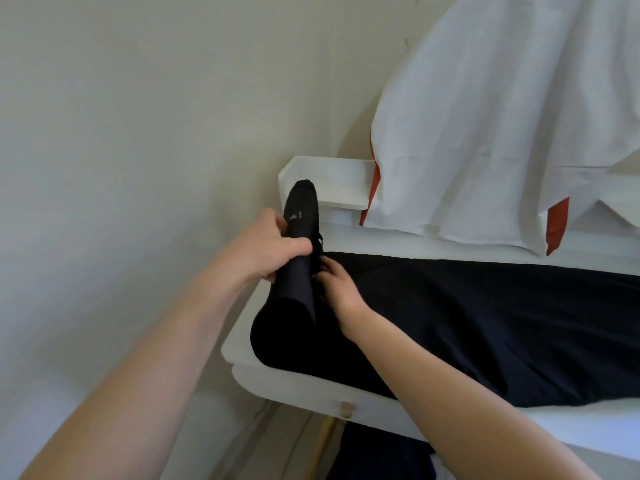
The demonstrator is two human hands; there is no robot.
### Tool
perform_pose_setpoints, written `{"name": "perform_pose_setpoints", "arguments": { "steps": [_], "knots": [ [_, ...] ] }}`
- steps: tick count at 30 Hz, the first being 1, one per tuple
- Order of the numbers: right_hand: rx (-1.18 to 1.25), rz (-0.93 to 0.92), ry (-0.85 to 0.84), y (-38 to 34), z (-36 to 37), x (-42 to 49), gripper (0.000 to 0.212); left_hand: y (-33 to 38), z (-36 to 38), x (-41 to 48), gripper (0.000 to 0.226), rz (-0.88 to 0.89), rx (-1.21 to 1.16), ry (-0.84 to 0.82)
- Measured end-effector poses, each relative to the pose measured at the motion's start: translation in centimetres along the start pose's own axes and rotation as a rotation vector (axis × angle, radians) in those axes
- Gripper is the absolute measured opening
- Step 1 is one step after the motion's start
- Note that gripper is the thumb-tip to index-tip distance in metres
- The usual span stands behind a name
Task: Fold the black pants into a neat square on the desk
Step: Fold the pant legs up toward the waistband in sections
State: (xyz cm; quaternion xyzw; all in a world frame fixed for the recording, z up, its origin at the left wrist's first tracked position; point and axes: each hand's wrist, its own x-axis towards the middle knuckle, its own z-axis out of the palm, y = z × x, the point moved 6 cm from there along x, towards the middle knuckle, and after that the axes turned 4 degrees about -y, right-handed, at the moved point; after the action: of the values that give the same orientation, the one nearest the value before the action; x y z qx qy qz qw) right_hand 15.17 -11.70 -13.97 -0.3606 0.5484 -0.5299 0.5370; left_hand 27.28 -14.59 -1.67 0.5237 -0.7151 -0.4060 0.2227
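Observation:
The black pants point(467, 323) lie spread across the white desk point(242, 348), stretching off to the right. Their left end is lifted into an upright flap that reaches up toward the desk's back shelf. My left hand point(266, 247) is shut on that raised flap from the left side, thumb across the fabric. My right hand point(337, 285) pinches the pants just right of the flap's base, fingers curled into the cloth at the fold.
A white cloth with red-orange trim point(502, 116) hangs over the back of the desk at the right. A small white shelf point(332, 178) sits at the back left corner. A wooden drawer knob point(346, 409) shows on the desk front. The wall is close at left.

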Motion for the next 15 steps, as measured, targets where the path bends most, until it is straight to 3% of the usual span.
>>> {"name": "perform_pose_setpoints", "arguments": {
  "steps": [3, 6, 9, 12, 15],
  "knots": [
    [0.358, 0.106, 0.007, -0.9, -2.1, -0.6, 0.04, 0.6, 2.6, -0.1, 0.058, 0.045, 0.039, -0.036],
    [0.516, 0.089, -0.079, -2.6, -4.0, -1.3, 0.053, 1.2, 5.2, -0.7, 0.069, 0.092, 0.117, -0.044],
    [0.507, 0.128, -0.139, -3.3, -5.4, -2.0, 0.067, 1.3, 8.1, -1.2, 0.062, 0.128, 0.264, -0.103],
    [0.45, 0.174, -0.094, -2.6, -7.0, -2.4, 0.06, 1.3, 8.6, -0.9, 0.041, 0.257, 0.497, 0.075],
    [0.367, 0.211, 0.061, -1.4, -8.5, -2.6, 0.039, 0.9, 8.2, 0.0, 0.032, 0.409, 0.56, 0.251]
  ]
}}
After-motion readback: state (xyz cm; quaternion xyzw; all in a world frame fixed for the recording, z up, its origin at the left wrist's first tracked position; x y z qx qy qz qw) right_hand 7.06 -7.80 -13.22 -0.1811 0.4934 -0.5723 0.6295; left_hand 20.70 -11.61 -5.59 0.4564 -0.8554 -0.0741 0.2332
